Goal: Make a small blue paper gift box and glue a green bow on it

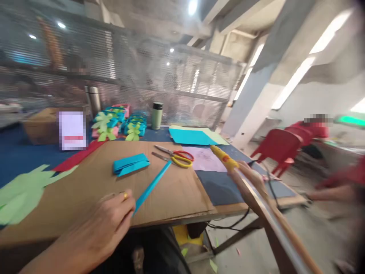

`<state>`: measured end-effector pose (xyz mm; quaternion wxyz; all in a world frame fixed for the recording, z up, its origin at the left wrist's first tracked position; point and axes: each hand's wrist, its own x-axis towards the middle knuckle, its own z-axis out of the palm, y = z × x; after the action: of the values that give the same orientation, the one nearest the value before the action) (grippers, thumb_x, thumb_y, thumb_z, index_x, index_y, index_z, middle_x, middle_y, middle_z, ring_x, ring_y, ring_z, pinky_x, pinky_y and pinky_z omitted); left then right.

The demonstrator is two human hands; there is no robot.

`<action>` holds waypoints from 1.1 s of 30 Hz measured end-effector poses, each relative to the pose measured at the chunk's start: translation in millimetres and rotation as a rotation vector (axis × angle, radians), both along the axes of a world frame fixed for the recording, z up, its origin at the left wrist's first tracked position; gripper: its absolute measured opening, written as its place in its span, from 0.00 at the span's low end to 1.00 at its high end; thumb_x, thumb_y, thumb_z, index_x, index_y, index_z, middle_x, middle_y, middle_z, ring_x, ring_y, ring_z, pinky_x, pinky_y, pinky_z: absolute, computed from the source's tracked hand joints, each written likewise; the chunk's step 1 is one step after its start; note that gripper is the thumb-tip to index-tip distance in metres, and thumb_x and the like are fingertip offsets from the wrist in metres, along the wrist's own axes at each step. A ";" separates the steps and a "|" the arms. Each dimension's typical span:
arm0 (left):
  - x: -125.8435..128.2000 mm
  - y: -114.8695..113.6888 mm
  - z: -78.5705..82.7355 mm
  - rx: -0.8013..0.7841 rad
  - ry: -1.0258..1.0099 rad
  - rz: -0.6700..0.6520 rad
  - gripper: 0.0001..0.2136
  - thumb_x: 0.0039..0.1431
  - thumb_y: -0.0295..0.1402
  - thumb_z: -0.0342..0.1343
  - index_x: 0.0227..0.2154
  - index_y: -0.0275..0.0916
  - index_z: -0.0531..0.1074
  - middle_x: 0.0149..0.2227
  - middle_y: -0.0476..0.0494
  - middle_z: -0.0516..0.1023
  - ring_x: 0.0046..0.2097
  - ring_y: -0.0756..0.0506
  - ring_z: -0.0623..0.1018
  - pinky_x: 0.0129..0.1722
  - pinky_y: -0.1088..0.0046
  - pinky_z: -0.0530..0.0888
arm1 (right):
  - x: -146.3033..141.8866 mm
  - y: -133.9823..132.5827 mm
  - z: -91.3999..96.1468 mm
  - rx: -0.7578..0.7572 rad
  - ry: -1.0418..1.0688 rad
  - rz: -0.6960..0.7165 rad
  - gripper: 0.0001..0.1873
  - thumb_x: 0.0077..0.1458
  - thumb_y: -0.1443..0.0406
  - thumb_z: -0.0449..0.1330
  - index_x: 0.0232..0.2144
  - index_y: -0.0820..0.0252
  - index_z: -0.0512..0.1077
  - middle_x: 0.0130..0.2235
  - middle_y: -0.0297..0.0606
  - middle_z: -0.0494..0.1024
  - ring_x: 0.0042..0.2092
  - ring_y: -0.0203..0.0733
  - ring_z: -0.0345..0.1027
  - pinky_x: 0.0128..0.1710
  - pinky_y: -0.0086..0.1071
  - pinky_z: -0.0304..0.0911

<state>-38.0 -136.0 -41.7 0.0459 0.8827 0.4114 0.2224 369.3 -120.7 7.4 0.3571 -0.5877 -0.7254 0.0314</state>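
Now the left hand (105, 224) pinches the near end of a blue strip (152, 185) lying on cardboard (85, 186); the right hand (251, 179) grips a glue gun (224, 156) near the scissors (176, 155).

We see matt brown cardboard (176, 190), a smooth blue paper strip (152, 186), a glossy yellow plastic glue gun (224, 156) and metal-bladed scissors (174, 155).

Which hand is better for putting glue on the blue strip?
Probably the right hand: it already grips the yellow glue gun. The left hand is busy pinching the end of the blue strip, which lies on the cardboard.
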 end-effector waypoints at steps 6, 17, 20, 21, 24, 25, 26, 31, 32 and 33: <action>-3.6 17.8 -11.7 0.013 -0.012 -0.031 0.13 0.65 0.31 0.46 0.29 0.44 0.74 0.33 0.44 0.81 0.33 0.42 0.81 0.33 0.68 0.75 | 39.6 34.3 -6.7 0.011 -0.225 -0.070 0.18 0.66 0.57 0.54 0.47 0.61 0.77 0.43 0.44 0.78 0.44 0.46 0.73 0.46 0.38 0.69; 6.0 -2.8 26.6 -0.266 0.037 0.052 0.13 0.70 0.29 0.41 0.30 0.40 0.67 0.36 0.44 0.73 0.37 0.45 0.75 0.36 0.68 0.68 | 41.0 110.9 -11.8 -0.048 -0.390 -0.023 0.17 0.55 0.60 0.61 0.44 0.63 0.81 0.40 0.49 0.78 0.39 0.52 0.75 0.41 0.45 0.72; 4.4 -4.2 27.4 -0.284 0.044 0.048 0.12 0.70 0.29 0.42 0.32 0.39 0.68 0.39 0.43 0.72 0.39 0.45 0.74 0.38 0.67 0.68 | 4.5 91.2 4.4 0.062 -0.432 0.021 0.19 0.60 0.63 0.56 0.51 0.63 0.78 0.53 0.56 0.75 0.53 0.63 0.71 0.51 0.56 0.65; 4.0 -4.4 27.2 -0.286 0.044 0.046 0.12 0.71 0.29 0.42 0.33 0.39 0.68 0.39 0.43 0.72 0.40 0.45 0.74 0.38 0.67 0.68 | -15.0 81.2 9.8 0.096 -0.457 0.112 0.20 0.64 0.66 0.52 0.54 0.63 0.76 0.57 0.56 0.74 0.57 0.60 0.68 0.56 0.54 0.63; 3.2 -4.5 26.2 -0.287 0.047 0.043 0.12 0.72 0.30 0.42 0.35 0.39 0.69 0.41 0.43 0.72 0.41 0.44 0.74 0.40 0.66 0.68 | -82.3 51.7 20.8 0.227 -0.500 0.426 0.19 0.66 0.72 0.49 0.50 0.58 0.76 0.53 0.48 0.78 0.56 0.52 0.69 0.55 0.48 0.62; 3.0 -4.5 26.1 -0.290 0.051 0.048 0.12 0.73 0.31 0.43 0.36 0.39 0.69 0.41 0.43 0.72 0.42 0.44 0.74 0.41 0.65 0.69 | -103.1 44.6 22.0 0.231 -0.537 0.548 0.21 0.65 0.75 0.48 0.50 0.57 0.76 0.53 0.46 0.79 0.54 0.51 0.69 0.53 0.47 0.62; 2.9 -4.6 26.1 -0.293 0.053 0.055 0.12 0.73 0.31 0.43 0.37 0.39 0.70 0.41 0.43 0.72 0.42 0.44 0.74 0.42 0.64 0.69 | -120.9 39.6 21.8 0.225 -0.566 0.638 0.22 0.65 0.76 0.48 0.51 0.57 0.75 0.53 0.46 0.78 0.53 0.50 0.69 0.52 0.47 0.62; 2.6 -4.5 27.9 -0.299 0.065 0.055 0.11 0.73 0.31 0.43 0.41 0.39 0.71 0.41 0.43 0.73 0.42 0.42 0.76 0.42 0.63 0.70 | -157.5 41.5 8.4 0.177 -0.658 0.789 0.25 0.62 0.81 0.46 0.48 0.60 0.76 0.48 0.45 0.79 0.45 0.46 0.67 0.45 0.42 0.61; 2.5 -4.3 28.2 -0.294 0.067 0.051 0.10 0.72 0.30 0.44 0.40 0.39 0.71 0.40 0.43 0.74 0.42 0.42 0.76 0.42 0.63 0.69 | -157.4 44.1 5.3 0.173 -0.669 0.794 0.25 0.61 0.82 0.46 0.48 0.60 0.76 0.47 0.45 0.79 0.44 0.46 0.67 0.44 0.41 0.60; 2.3 -4.2 28.2 -0.290 0.069 0.048 0.10 0.72 0.30 0.44 0.40 0.39 0.71 0.40 0.43 0.74 0.41 0.42 0.76 0.41 0.63 0.69 | -156.5 46.2 2.6 0.169 -0.680 0.795 0.25 0.60 0.82 0.47 0.48 0.60 0.76 0.46 0.44 0.79 0.44 0.46 0.67 0.43 0.41 0.59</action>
<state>-35.7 -140.3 -13.5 0.1535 0.8639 0.4614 0.1310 212.8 -74.4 10.0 0.1084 -0.2137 -0.9670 -0.0864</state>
